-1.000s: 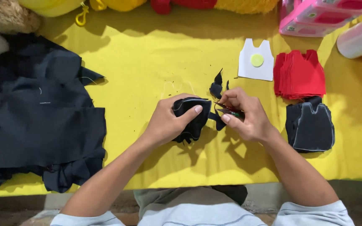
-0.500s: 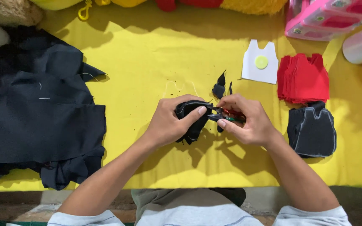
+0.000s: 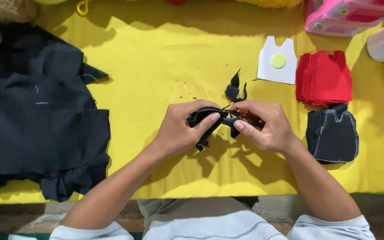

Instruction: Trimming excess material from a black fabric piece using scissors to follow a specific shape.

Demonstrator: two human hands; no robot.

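My left hand (image 3: 181,129) grips a small folded piece of dark fabric (image 3: 202,120) above the yellow table cover (image 3: 156,58). My right hand (image 3: 263,126) is closed on a small tool with a red handle (image 3: 249,117), its tip meeting the fabric piece. Thin dark offcuts (image 3: 234,91) lie on the cover just beyond my fingers. A big heap of dark cloth (image 3: 36,120) lies to the left.
A white vest-shaped template (image 3: 277,62) with a round yellow-green disc lies at the right. Beside it are a stack of red cut pieces (image 3: 325,78) and a stack of dark cut pieces (image 3: 333,133). A pink plastic box (image 3: 347,15) stands far right.
My hands have stayed together on the fabric piece and shifted it only slightly. The view has moved a little.
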